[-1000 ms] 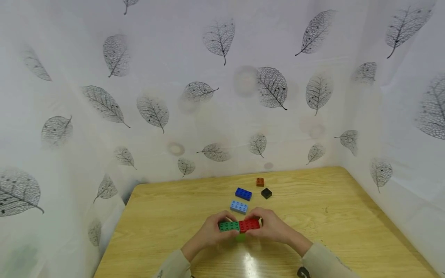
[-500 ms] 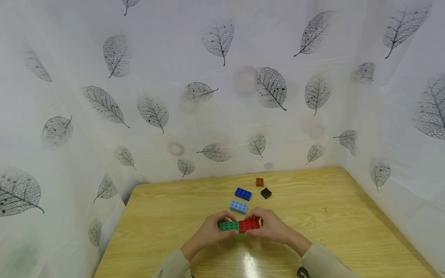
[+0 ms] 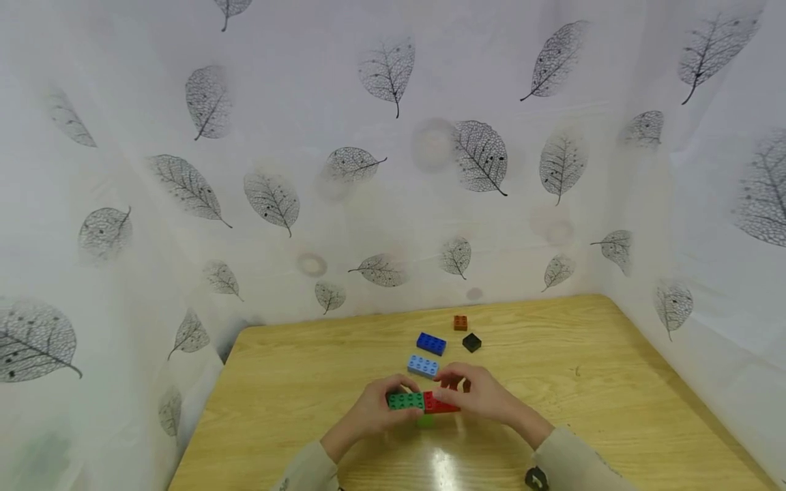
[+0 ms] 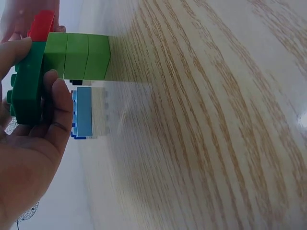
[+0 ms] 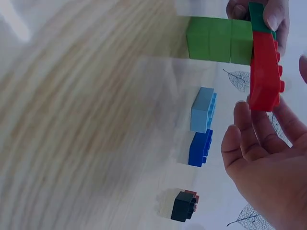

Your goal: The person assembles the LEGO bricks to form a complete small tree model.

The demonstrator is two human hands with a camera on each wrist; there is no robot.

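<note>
A dark green brick [image 3: 406, 401] and a red brick [image 3: 443, 408] sit end to end on top of a light green column [image 5: 219, 39] of stacked bricks standing on the table. My left hand [image 3: 376, 408] grips the dark green brick by its long sides, thumb on the near side. Around the free end of the red brick hovers my right hand [image 3: 485, 397]. In the right wrist view its fingers [image 5: 261, 129] lie loosely by the brick's end, and the thumb is apart from it.
Beyond the hands, a light blue brick [image 3: 423, 365] and a dark blue brick [image 3: 431, 344] lie on the wooden table [image 3: 295, 382]. Farther back are a small black brick [image 3: 471, 342] and an orange-brown one [image 3: 460, 322]. A leaf-print curtain [image 3: 393, 204] surrounds the table.
My right hand has loosened its pinch on the red brick; its thumb has lifted from the near side and moved up over the brick. The left hand keeps its grip.
</note>
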